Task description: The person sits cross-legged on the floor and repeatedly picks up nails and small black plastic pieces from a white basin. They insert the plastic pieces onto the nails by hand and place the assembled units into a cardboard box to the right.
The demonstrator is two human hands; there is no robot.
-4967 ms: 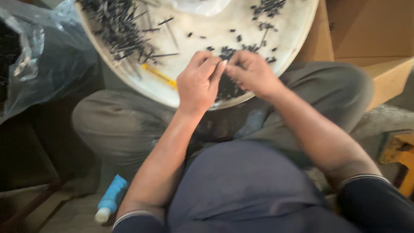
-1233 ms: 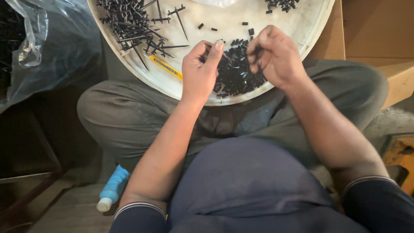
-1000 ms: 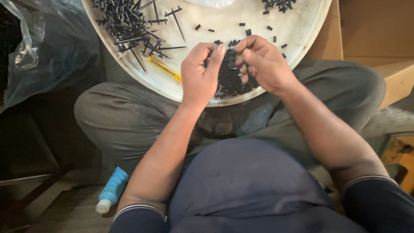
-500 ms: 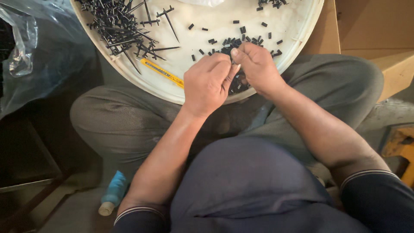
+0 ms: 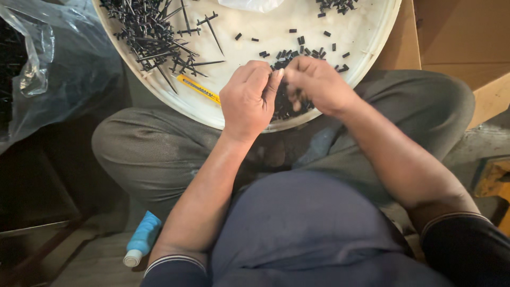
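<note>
My left hand [image 5: 247, 101] and my right hand [image 5: 319, 85] meet over the near rim of a round white tray [image 5: 255, 26] resting on my lap. Their fingertips pinch together around something small and black; what exactly is between them is hidden by the fingers. Under the hands lies a heap of small black pieces [image 5: 284, 103]. A tangle of thin black branched strips [image 5: 154, 34] fills the tray's far left. A yellow utility knife [image 5: 199, 89] lies on the tray just left of my left hand.
A clear plastic bag [image 5: 53, 69] of dark parts sits at the left. Cardboard boxes [image 5: 457, 37] stand at the right. A blue bottle with a white cap [image 5: 141, 239] lies on the floor by my left knee. More black bits [image 5: 334, 6] sit at the tray's far edge.
Both hands drew together and shifted slightly toward me over the heap of black pieces; the right hand closed in on the left hand's fingertips. The tray stayed where it was.
</note>
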